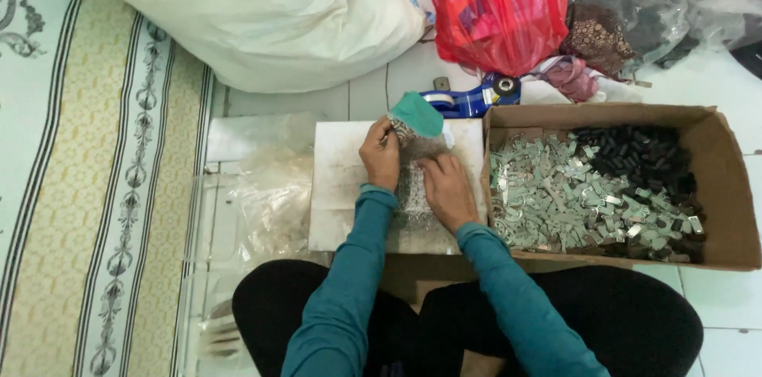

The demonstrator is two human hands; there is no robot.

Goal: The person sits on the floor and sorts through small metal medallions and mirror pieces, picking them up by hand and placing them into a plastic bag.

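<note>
A clear plastic packet (413, 186) filled with small silvery pieces lies on a white board (337, 178) in front of me. My left hand (380, 153) grips the packet's top end, close to a teal card (418, 113) at that end. My right hand (447, 189) presses down on the packet's middle, fingers curled onto it. Both arms wear teal sleeves.
An open cardboard box (718, 186) of silvery and black small parts stands at the right. Loose clear plastic bags (266, 194) lie at the left. A large white sack (262, 12), a red bag (498, 4), a blue tape dispenser (476, 95) and dark bags sit behind.
</note>
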